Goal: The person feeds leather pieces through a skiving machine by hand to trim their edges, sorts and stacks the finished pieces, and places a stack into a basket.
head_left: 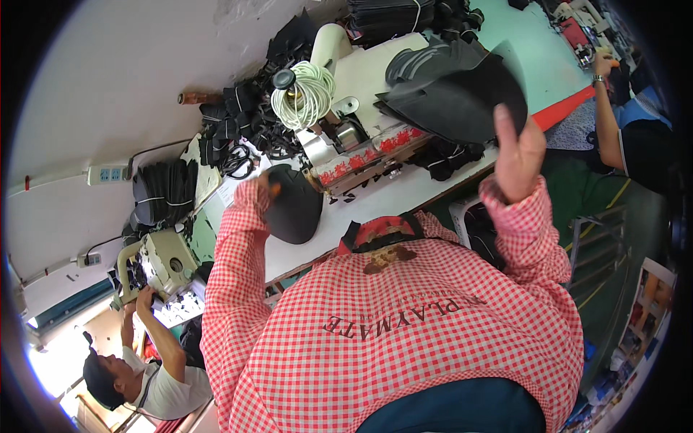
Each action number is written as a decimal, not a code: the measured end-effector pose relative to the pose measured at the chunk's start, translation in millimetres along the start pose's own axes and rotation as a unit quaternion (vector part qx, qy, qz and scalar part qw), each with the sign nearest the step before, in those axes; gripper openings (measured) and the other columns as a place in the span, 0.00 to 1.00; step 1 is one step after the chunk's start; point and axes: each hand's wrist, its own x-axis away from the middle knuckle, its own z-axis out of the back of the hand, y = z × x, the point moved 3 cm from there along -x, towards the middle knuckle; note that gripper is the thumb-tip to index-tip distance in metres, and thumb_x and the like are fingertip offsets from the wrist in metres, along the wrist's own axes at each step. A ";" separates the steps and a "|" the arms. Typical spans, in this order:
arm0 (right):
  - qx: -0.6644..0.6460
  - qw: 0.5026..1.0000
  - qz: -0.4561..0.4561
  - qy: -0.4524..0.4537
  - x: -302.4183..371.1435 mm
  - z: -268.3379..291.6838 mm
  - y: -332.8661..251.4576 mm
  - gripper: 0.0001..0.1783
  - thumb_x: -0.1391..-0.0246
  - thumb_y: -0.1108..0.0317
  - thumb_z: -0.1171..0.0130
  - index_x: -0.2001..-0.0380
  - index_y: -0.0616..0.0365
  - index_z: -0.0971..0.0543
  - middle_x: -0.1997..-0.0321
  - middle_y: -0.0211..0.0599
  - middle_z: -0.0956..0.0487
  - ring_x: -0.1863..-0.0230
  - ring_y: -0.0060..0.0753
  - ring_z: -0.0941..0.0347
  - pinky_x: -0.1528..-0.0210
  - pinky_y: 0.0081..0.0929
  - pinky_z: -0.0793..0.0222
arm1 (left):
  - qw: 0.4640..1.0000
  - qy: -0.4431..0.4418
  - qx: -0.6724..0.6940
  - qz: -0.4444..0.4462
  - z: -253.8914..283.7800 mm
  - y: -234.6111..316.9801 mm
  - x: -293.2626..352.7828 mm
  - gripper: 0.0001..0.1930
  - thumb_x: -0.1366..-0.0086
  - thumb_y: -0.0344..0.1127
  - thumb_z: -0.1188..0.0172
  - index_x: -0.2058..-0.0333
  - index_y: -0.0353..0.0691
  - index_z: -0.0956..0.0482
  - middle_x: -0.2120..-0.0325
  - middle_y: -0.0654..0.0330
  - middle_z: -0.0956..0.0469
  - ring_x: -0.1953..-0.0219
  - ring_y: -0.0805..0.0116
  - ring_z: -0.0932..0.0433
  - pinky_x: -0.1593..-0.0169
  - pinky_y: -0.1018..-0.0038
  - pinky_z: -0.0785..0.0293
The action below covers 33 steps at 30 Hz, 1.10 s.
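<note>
My right hand [520,155] is raised at the right, its thumb pressed against a black curved fabric panel [480,101] smeared by motion. That panel lies over a stack of similar dark grey and black panels [419,65] on the sewing machine's flat bed. At the left, my left hand [254,193] is at the edge of another black rounded panel [294,209], which hangs over the white table edge; its fingers are mostly hidden. A small orange spot [274,189] shows at its fingertips. Between my hands stands the sewing machine [361,155], cream with flaking red paint.
A coil of pale cord [304,95] hangs on the machine. Bundled black pieces [242,108] crowd the wall side, with a tied stack [164,193] farther left. One person [159,375] works at another machine [162,263] lower left; another person's arm [606,119] is at the far right.
</note>
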 end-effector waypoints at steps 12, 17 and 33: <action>-0.030 0.856 -0.116 -0.504 61.9 -81.5 35.3 0.30 0.61 0.66 0.37 0.51 0.60 0.31 0.51 0.47 0.28 0.48 0.42 0.33 0.47 0.31 0.39 | 0.983 -0.039 0.033 -0.176 -10.1 22.0 43.0 0.19 0.44 0.44 0.45 0.57 0.41 0.26 0.65 0.47 0.23 0.59 0.52 0.25 0.55 0.64 0.29; -0.193 0.798 -0.185 -0.540 76.3 -97.8 95.5 0.40 0.63 0.67 0.34 0.45 0.63 0.38 0.47 0.42 0.31 0.49 0.32 0.33 0.48 0.27 0.39 | 0.781 -0.188 0.471 -0.365 59.6 101.4 123.5 0.11 0.40 0.34 0.47 0.60 0.36 0.26 0.81 0.65 0.28 0.88 0.80 0.31 0.86 0.84 0.36; -0.171 0.692 -0.504 -0.489 103.5 -107.3 62.7 0.24 0.46 0.56 0.51 0.53 0.65 0.33 0.66 0.42 0.22 0.75 0.31 0.23 0.79 0.18 0.28 | 0.922 0.086 0.297 -0.231 62.7 112.5 25.8 0.17 0.41 0.36 0.51 0.57 0.31 0.26 0.81 0.50 0.25 0.84 0.66 0.26 0.79 0.71 0.32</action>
